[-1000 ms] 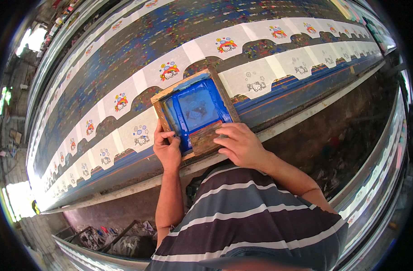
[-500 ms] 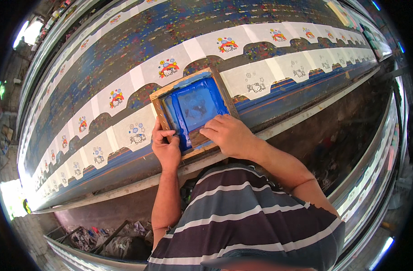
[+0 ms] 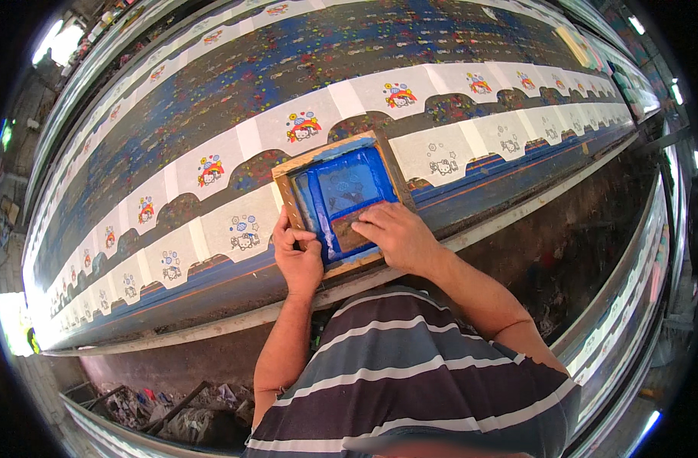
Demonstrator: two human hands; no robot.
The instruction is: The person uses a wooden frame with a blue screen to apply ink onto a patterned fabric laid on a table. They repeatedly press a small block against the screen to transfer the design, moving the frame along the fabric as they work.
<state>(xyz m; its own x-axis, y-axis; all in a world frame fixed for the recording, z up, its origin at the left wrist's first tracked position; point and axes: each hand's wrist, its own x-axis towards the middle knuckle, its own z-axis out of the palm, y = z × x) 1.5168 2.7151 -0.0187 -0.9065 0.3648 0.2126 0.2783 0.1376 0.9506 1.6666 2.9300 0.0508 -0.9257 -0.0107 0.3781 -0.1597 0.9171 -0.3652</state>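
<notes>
A wooden screen-printing frame (image 3: 393, 172) lies on the near strip of white printed fabric, slightly tilted in view. Thick blue ink (image 3: 324, 217) lines the inside of its mesh, and a faint pattern shows through the middle. My left hand (image 3: 298, 259) is closed on the frame's left side, thumb and curled fingers at the lower corner. With bent fingers, my right hand (image 3: 402, 240) grips a brown wooden squeegee (image 3: 352, 234) standing in the ink at the frame's near end. Its lower edge against the mesh is hidden.
Left of the frame, a fabric panel (image 3: 244, 231) carries outlined figures with blue flowers; panels (image 3: 443, 160) to the right show outlines only. Behind runs a strip with full-colour prints (image 3: 303, 127). The long table (image 3: 234, 61) is ink-spotted, with a pale rail (image 3: 471, 238) along its near edge.
The squeegee now shows more of its broad face inside the frame, and my right hand has shifted with it. My left hand keeps its hold. The whole view has shifted slightly.
</notes>
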